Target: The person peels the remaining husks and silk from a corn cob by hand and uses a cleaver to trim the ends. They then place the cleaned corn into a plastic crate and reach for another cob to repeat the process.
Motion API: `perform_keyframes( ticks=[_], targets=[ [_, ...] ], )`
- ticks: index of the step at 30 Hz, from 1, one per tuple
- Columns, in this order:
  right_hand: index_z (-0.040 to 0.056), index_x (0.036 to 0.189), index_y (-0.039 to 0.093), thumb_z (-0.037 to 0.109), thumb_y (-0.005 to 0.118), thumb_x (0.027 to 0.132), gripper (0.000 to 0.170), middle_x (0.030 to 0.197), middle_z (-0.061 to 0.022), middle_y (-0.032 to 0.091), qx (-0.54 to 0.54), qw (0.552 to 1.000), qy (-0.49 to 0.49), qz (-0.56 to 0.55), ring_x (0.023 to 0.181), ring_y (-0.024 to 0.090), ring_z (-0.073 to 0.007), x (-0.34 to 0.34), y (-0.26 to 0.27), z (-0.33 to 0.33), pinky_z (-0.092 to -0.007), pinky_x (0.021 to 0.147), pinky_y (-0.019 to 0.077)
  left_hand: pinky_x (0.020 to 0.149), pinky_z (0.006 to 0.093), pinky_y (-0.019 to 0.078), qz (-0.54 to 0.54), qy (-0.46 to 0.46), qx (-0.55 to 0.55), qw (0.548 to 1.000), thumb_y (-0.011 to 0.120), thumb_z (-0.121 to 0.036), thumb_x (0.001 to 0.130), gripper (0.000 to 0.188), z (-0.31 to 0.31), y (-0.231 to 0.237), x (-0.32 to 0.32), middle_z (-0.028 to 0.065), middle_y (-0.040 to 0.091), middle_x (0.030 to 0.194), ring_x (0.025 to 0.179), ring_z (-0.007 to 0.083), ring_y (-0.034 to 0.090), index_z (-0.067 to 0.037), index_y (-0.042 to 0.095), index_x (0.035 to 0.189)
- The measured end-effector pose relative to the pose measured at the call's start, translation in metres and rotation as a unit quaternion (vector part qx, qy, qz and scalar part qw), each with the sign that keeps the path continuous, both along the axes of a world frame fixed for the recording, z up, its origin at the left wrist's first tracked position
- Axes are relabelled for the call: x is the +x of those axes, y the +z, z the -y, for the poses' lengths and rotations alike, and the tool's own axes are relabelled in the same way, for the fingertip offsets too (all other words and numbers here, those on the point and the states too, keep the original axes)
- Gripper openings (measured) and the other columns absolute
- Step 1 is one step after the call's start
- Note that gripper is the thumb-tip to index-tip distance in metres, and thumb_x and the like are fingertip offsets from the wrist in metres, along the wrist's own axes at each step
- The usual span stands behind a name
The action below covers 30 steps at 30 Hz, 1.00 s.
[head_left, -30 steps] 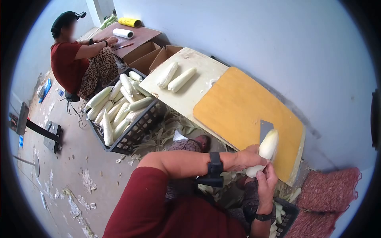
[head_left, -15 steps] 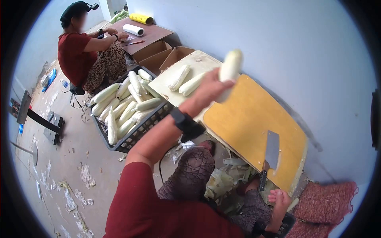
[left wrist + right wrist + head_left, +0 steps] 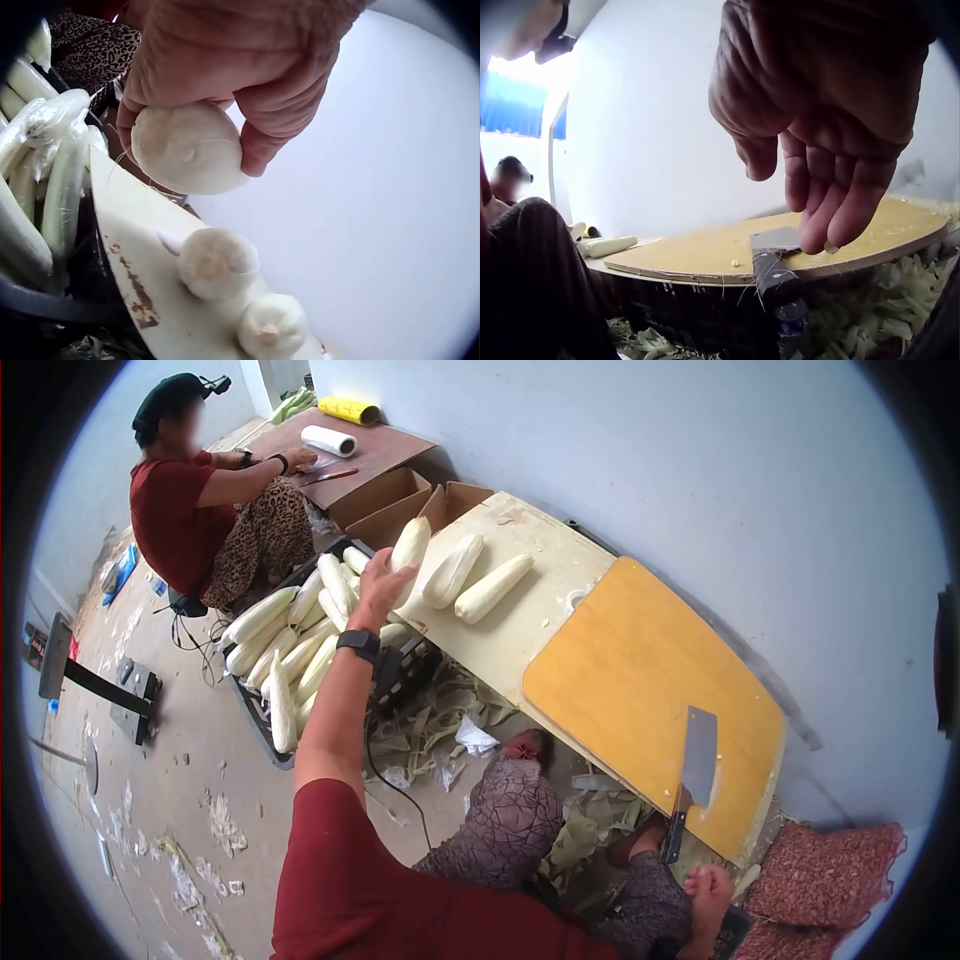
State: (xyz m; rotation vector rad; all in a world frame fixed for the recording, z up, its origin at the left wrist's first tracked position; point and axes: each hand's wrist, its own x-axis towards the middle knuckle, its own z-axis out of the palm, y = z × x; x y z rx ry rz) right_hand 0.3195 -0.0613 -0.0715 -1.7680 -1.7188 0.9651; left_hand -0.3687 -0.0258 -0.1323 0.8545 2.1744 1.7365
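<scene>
My left hand (image 3: 382,588) grips a pale, long Chinese cabbage heart (image 3: 411,548) at the far left end of the cream board (image 3: 505,520). In the left wrist view, thumb and fingers clasp the sides of this cabbage heart (image 3: 187,154), its cut base facing the camera. Two more cabbage hearts (image 3: 494,589) lie side by side on the board, just right of it. My right hand (image 3: 708,890) hangs near the board's front edge, holding nothing, its fingers loosely bent. A cleaver (image 3: 700,752) lies on the yellow cutting board (image 3: 640,660), its dark handle jutting over the edge.
A black crate (image 3: 283,758) full of cabbage hearts, some film-wrapped, stands left of the board. Behind are cardboard boxes (image 3: 385,510) and another person (image 3: 175,500) seated at a low table. Stripped leaves (image 3: 575,840) litter the floor. Red mesh sacks (image 3: 820,875) lie at right.
The left hand has carried the cabbage heart from beside the cleaver, over the boards, to the far left end. The right hand has let go of it and stayed near the front edge.
</scene>
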Motion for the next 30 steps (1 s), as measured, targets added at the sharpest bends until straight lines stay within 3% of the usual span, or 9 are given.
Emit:
perform_keyframes(
  ticks=[3,10,12,16,21,25,28,30],
  targets=[
    [-0.001,0.087,0.058,0.011,0.049,0.091,0.016,0.076,-0.0066,0.062,-0.015,0.999,0.029,0.013,0.06,0.057,-0.0105,-0.004,0.001,0.004,-0.0219,0.053,0.0465,0.072,0.0298,0.0487,-0.009,0.007,-0.023,1.0,0.071,-0.027,0.07,0.045,-0.001,-0.013,-0.006,0.0122,0.065,0.09,0.08,0.0184,0.062,0.001,0.06,0.103],
    [-0.0018,0.088,0.058,0.012,0.05,0.091,0.016,0.076,-0.0064,0.062,-0.053,0.998,-0.01,0.021,0.06,0.057,-0.0106,-0.012,0.005,0.009,-0.022,0.055,0.0465,0.074,0.03,0.0485,-0.022,0.014,-0.07,0.997,0.072,-0.028,0.069,0.048,-0.014,-0.022,-0.005,0.0124,0.066,0.089,0.081,0.0186,0.062,0.001,0.06,0.105],
    [-0.0015,0.089,0.058,0.011,0.05,0.09,0.015,0.076,-0.0064,0.062,-0.062,0.998,-0.012,0.025,0.06,0.057,-0.0106,-0.012,0.005,0.01,-0.022,0.055,0.0463,0.074,0.0305,0.0481,-0.064,0.06,-0.084,0.993,0.073,-0.031,0.068,0.049,-0.018,-0.021,0.005,0.0136,0.066,0.088,0.081,0.0196,0.062,0.001,0.061,0.104],
    [-0.0015,0.089,0.058,0.011,0.051,0.09,0.015,0.076,-0.0064,0.062,-0.054,0.998,-0.014,0.025,0.061,0.057,-0.0107,-0.013,0.004,0.016,-0.0222,0.055,0.0462,0.073,0.0317,0.048,-0.076,0.022,-0.101,0.992,0.072,-0.034,0.071,0.044,-0.021,-0.029,-0.012,0.0142,0.066,0.085,0.079,0.0218,0.063,0.002,0.064,0.095],
    [-0.0029,0.086,0.06,0.008,0.055,0.086,0.012,0.069,-0.0065,0.061,-0.035,0.999,-0.033,0.013,0.061,0.059,-0.0115,-0.024,0.012,0.023,-0.0236,0.055,0.0454,0.063,0.0298,0.0439,-0.045,-0.048,-0.052,0.996,0.066,-0.032,0.078,0.035,-0.013,-0.036,-0.019,0.0052,0.062,0.071,0.066,0.0131,0.054,0.0,0.067,0.092],
    [-0.0029,0.091,0.059,0.008,0.052,0.089,0.013,0.078,-0.0078,0.063,-0.054,0.996,-0.043,0.051,0.064,0.059,-0.0108,-0.018,0.016,0.027,-0.0229,0.058,0.0472,0.066,0.0283,0.043,-0.039,-0.061,-0.068,0.995,0.063,-0.031,0.083,0.034,-0.004,-0.021,-0.011,0.0029,0.062,0.079,0.074,0.0098,0.053,0.001,0.065,0.095],
    [-0.003,0.09,0.06,0.008,0.053,0.088,0.013,0.077,-0.0074,0.063,-0.022,0.996,-0.035,0.081,0.064,0.06,-0.011,-0.017,0.019,0.034,-0.0235,0.06,0.0483,0.067,0.0264,0.0407,-0.028,-0.089,-0.082,0.992,0.062,-0.031,0.085,0.032,-0.001,-0.038,-0.034,-0.0004,0.059,0.082,0.075,0.0089,0.049,-0.002,0.064,0.098],
    [-0.0015,0.085,0.061,0.01,0.058,0.085,0.012,0.066,-0.0083,0.061,0.009,0.997,-0.044,0.062,0.059,0.059,-0.0118,-0.013,0.017,0.039,-0.0267,0.056,0.0455,0.069,0.0267,0.0399,-0.011,-0.096,-0.094,0.991,0.061,-0.032,0.085,0.032,0.0,-0.051,-0.054,-0.0021,0.057,0.083,0.077,0.0095,0.048,-0.004,0.063,0.099]
  ],
)
